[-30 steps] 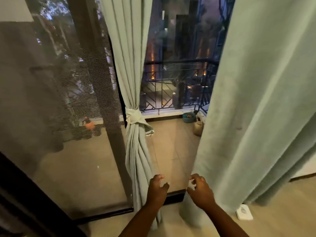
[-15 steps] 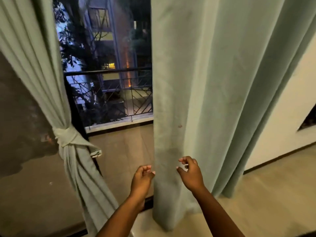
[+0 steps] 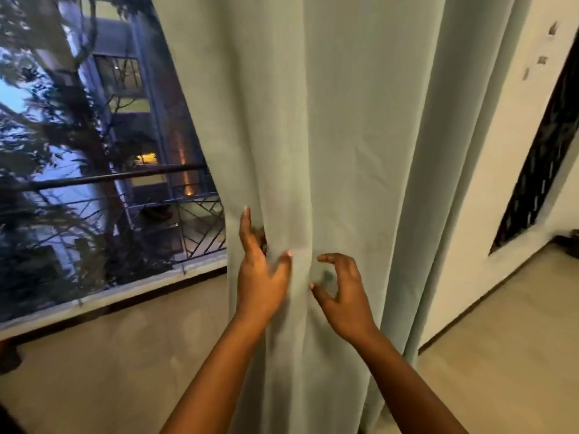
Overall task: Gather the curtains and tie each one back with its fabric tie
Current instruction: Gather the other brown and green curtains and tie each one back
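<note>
The long pale green fabric curtain hangs loose in broad vertical folds straight ahead, between the window with its dark metal balcony railing on one side and the white wall on the other, its hem running down towards the pale floor. No fabric tie shows in this view. The cloth looks soft and fairly heavy, likely to drape and slide, not hold a shape, so it should handle best if the folds are swept together from the window-side edge and clasped around the bunch at about waist height, where a tie would sit. The left hand is at that window-side edge, its grip released and spread wide: the thumb reaches across the front of the cloth, one finger points up along the edge, and the others seem to slip behind the edge, though they are partly hidden. The right hand hovers just beside it in front of the curtain, fingers and thumb curved into a half-open claw, grasping nothing; whether the fingertips touch the cloth cannot be told.
</note>
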